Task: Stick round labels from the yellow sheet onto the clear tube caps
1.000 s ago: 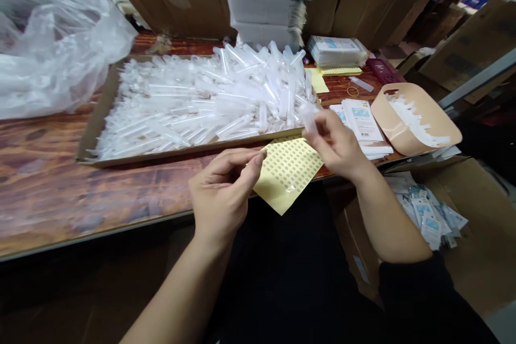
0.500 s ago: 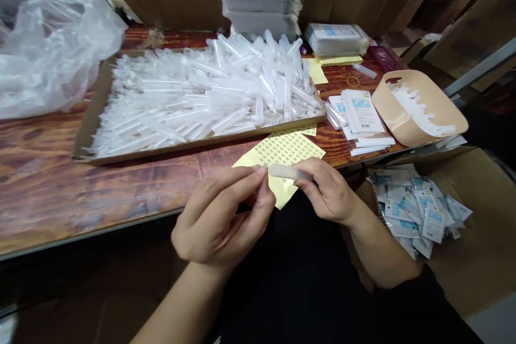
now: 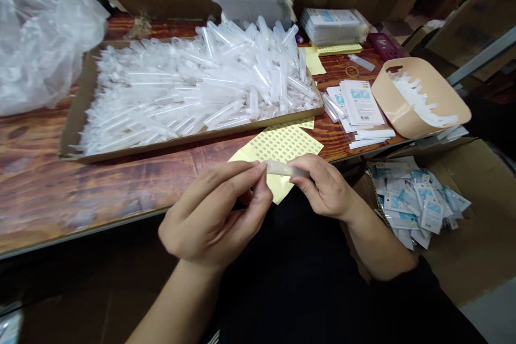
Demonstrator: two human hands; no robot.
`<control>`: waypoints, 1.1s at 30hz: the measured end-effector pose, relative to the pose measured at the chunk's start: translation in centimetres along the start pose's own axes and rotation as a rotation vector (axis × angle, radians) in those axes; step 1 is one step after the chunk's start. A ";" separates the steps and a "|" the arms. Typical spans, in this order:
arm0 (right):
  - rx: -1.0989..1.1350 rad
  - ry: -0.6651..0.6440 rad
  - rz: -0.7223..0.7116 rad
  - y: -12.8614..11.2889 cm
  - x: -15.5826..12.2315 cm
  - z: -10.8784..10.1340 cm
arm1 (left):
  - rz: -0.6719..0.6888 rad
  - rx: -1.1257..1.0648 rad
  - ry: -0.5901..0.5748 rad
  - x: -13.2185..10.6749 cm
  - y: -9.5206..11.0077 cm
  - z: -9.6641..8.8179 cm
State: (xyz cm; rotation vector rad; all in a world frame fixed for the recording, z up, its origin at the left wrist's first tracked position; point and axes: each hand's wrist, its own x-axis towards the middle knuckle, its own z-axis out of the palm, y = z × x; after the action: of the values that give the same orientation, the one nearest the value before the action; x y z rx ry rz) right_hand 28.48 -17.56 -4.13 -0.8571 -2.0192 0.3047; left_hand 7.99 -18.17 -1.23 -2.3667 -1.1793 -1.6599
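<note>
A small translucent plastic tube (image 3: 282,169) lies almost level between my hands, above the near part of a yellow sticker sheet (image 3: 288,145). My right hand (image 3: 322,185) is closed round its right end with thumb and fingers. At the tube's left end, my left hand (image 3: 220,212) pinches thumb and fingertips together, touching the tip. Whatever sits between those fingertips is too small to make out. Rows of small round stickers show on the sheet, which rests on the wooden table (image 3: 161,183).
Behind my hands stands a shallow cardboard tray (image 3: 193,138) heaped with similar tubes. To the right are printed cards (image 3: 360,102), a beige basket (image 3: 439,86) of white strips, and a carton (image 3: 484,199) holding packed bags. A clear plastic bag (image 3: 44,37) bulges at left.
The left fingertips have come up against the tube's left end, where a slight gap showed before. The view has shifted a little; the right hand keeps its hold on the tube.
</note>
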 end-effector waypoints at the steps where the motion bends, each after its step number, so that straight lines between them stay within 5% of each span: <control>1: 0.001 -0.001 0.001 0.1 -0.1 0.0 | -0.009 -0.005 -0.015 0.1 0.0 -0.1; 12: 0.038 0.001 0.008 0.6 -1.2 0.4 | -0.110 -0.117 -0.163 0.7 0.2 -1.1; 16: 0.107 -0.001 0.056 0.6 -1.5 0.5 | -0.299 -0.307 -0.191 0.5 0.4 -1.2; 20: 0.200 -0.020 0.107 0.6 -1.8 0.6 | -0.711 -0.664 -0.234 0.5 -0.1 -0.8; 26: 0.250 -0.064 0.086 0.8 -1.9 0.5 | -1.204 -1.082 -0.518 1.8 -1.4 -0.4; 30: 0.258 -0.111 0.102 0.7 -2.3 0.2 | -1.263 -1.046 -0.591 2.3 -1.3 -0.6; 33: 0.253 -0.106 0.141 0.8 -2.8 0.0 | -1.237 -1.012 -0.522 2.0 -0.7 -0.3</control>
State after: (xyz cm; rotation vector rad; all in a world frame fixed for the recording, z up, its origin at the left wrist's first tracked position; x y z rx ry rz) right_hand 29.81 -18.86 -6.34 -0.8386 -1.9665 0.6825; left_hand 7.65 -16.72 0.26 -2.8688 -2.9039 -2.3837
